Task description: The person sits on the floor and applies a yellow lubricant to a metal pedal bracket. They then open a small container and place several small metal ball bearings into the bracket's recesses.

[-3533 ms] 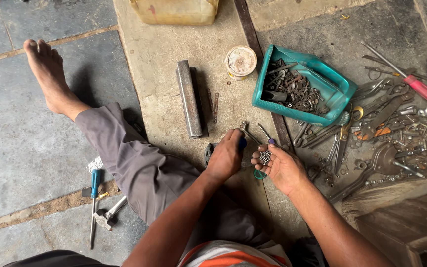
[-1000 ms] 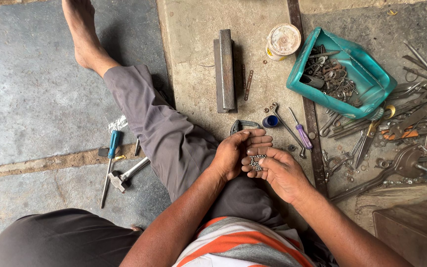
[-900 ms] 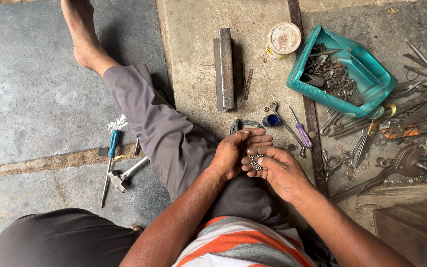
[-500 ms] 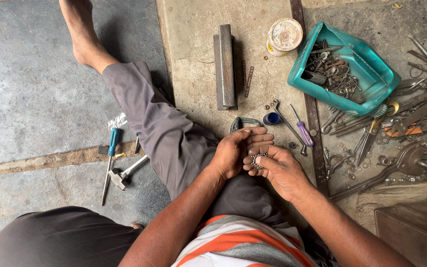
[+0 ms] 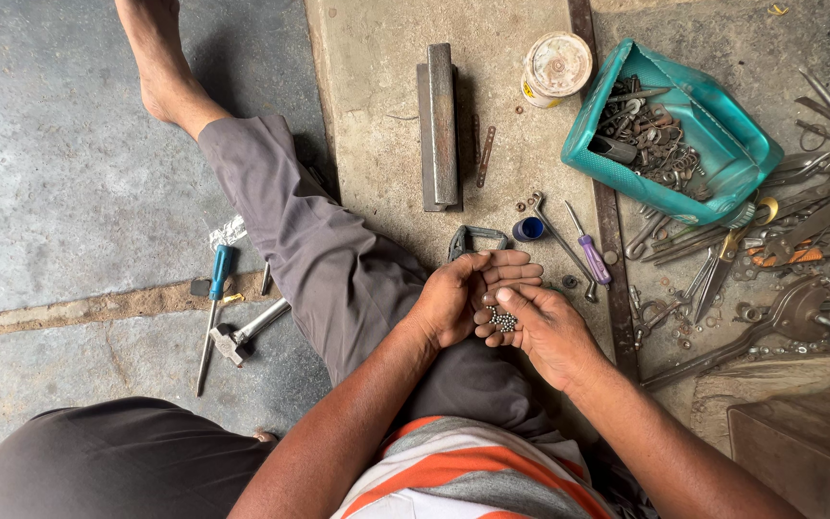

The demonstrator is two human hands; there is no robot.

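I sit on the floor with both hands together over my lap. A cluster of small steel balls (image 5: 502,319) rests in the curled fingers of my right hand (image 5: 551,332). My left hand (image 5: 461,293) is cupped and presses against the right one, with its fingers stretched just above the balls. What lies in the left palm is hidden. My left leg in grey trousers (image 5: 309,240) stretches forward across the concrete.
Just ahead of my hands lie a metal clamp (image 5: 477,238), a blue cap (image 5: 528,229), a spanner (image 5: 559,242) and a purple screwdriver (image 5: 588,252). Farther off are a steel bar (image 5: 440,125), a round tin (image 5: 556,65) and a teal basket (image 5: 756,159) of metal parts. Tools (image 5: 799,279) are scattered at the right. A blue screwdriver (image 5: 213,308) and a hammer (image 5: 247,332) lie at the left.
Since 3.5 s ago my hands have drawn back from the floor to my lap. Over the last second they stay together, the fingers shifting slightly around the steel balls.
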